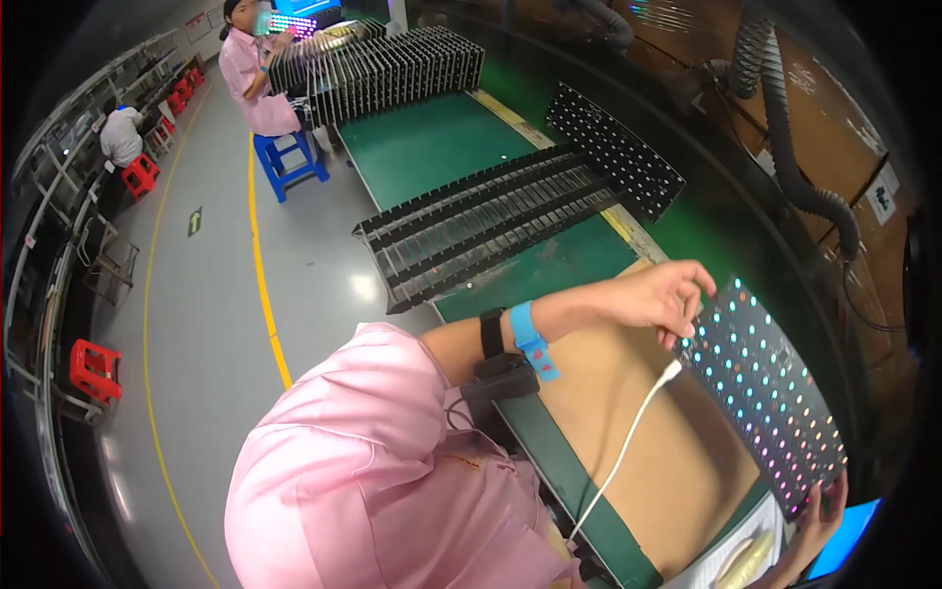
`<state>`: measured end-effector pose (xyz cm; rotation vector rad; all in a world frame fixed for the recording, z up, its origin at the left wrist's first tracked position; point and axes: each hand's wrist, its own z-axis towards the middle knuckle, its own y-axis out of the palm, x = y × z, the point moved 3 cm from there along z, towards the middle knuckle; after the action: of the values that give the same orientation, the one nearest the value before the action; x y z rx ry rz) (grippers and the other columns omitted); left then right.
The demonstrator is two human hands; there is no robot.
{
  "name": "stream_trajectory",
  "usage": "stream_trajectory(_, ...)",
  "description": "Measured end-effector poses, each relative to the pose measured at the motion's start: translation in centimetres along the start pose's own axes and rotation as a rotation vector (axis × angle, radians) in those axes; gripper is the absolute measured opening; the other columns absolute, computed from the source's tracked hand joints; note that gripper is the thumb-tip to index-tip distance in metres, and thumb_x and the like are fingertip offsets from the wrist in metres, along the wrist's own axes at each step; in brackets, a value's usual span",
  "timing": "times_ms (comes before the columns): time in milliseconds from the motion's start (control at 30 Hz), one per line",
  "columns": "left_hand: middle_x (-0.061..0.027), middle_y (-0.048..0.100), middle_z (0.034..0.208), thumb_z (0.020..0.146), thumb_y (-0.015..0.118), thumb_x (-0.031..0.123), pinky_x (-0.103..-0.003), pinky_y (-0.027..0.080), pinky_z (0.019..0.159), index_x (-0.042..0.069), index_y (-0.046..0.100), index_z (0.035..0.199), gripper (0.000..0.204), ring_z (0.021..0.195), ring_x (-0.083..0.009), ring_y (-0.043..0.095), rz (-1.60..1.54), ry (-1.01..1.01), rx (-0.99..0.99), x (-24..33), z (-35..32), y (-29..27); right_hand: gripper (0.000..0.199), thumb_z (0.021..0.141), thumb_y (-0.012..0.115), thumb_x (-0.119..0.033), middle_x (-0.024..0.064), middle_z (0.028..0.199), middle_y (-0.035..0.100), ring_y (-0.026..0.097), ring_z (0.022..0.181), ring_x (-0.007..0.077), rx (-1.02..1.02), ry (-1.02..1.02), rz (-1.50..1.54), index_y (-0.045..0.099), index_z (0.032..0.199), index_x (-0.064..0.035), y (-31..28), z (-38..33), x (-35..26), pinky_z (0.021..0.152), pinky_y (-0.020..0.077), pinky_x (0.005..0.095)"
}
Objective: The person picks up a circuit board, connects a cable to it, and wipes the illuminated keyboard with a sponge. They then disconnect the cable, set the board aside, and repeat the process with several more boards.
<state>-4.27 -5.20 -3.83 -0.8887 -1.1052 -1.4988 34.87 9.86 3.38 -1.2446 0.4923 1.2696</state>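
A black LED panel [760, 383] with rows of lit dots in blue, white and pink stands tilted at the right. My left hand [662, 299] reaches across to its upper left corner, fingers curled and thumb and forefinger closed at the edge. At the lower right corner, my right hand [824, 515] grips the same panel, partly hidden behind it. A white cable [628, 437] runs up to a plug beside the panel's left edge, just below my left hand. A blue band [525, 329] and a black strap circle my left wrist.
Brown board [618, 412] covers part of the green bench [422, 142]. Beyond lie a slotted black rack [481, 226] and an unlit dotted panel [618, 147]. Farther off stand many upright panels [412, 69] and a co-worker [255, 74]. Grey ducts [780, 128] hang at right.
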Motion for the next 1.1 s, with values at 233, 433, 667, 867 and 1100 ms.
stream_trajectory(233,-0.0071,0.05,0.089,0.074,0.053,-0.012,-0.021,0.048,0.06,0.002,0.043,0.102,0.033,0.068,-0.0136,0.058,0.112,0.398,0.295,5.1,-2.6,-0.5,0.044,0.076,0.064,-0.009,0.0074,0.091,0.053,0.053,0.077,0.0147,0.288,-0.775,-0.359,0.044,0.114,-0.0016,1.6,-0.6,-7.0,0.064,0.0443,0.027)
stream_trajectory(433,-0.0054,0.051,0.087,0.075,0.049,-0.011,-0.022,0.047,0.062,0.001,0.05,0.089,0.018,0.082,-0.0118,0.057,0.371,0.656,0.474,2.9,-6.7,-2.0,0.048,0.066,0.065,0.005,0.0104,0.094,0.049,0.05,0.089,0.0234,-0.165,-1.155,-0.29,0.045,0.109,-0.0055,6.3,-1.5,-2.7,0.068,0.0413,0.029)
stream_trajectory(667,-0.0085,0.05,0.107,0.08,0.045,-0.008,-0.027,0.039,0.09,0.0,0.05,0.092,0.016,0.108,-0.0165,0.046,0.037,0.178,0.379,-2.4,-10.3,-0.5,0.059,0.059,0.061,0.008,0.0173,0.101,0.046,0.05,0.09,0.0345,-0.417,-0.794,-0.597,0.042,0.113,-0.005,11.8,-4.8,4.3,0.075,0.0436,0.0402)
stream_trajectory(867,-0.0111,0.04,0.125,0.084,0.048,0.001,-0.03,0.031,0.098,0.003,0.037,0.119,0.037,0.119,-0.0173,0.036,-0.127,0.036,0.571,-4.7,-11.2,1.9,0.063,0.061,0.062,0.0,0.021,0.11,0.045,0.05,0.093,0.0366,-0.476,-0.87,-0.801,0.04,0.12,-0.0071,11.7,-6.4,4.7,0.075,0.0419,0.0436)
stream_trajectory(1100,-0.0124,0.031,0.134,0.082,0.046,-0.001,-0.031,0.026,0.101,0.003,0.025,0.131,0.054,0.126,-0.0204,0.028,-0.285,-0.095,0.434,-5.7,-11.1,2.1,0.068,0.058,0.054,0.011,0.02,0.112,0.042,0.047,0.099,0.0402,-0.544,-0.799,-0.81,0.039,0.121,-0.0065,11.2,-6.8,5.1,0.08,0.0411,0.0422)
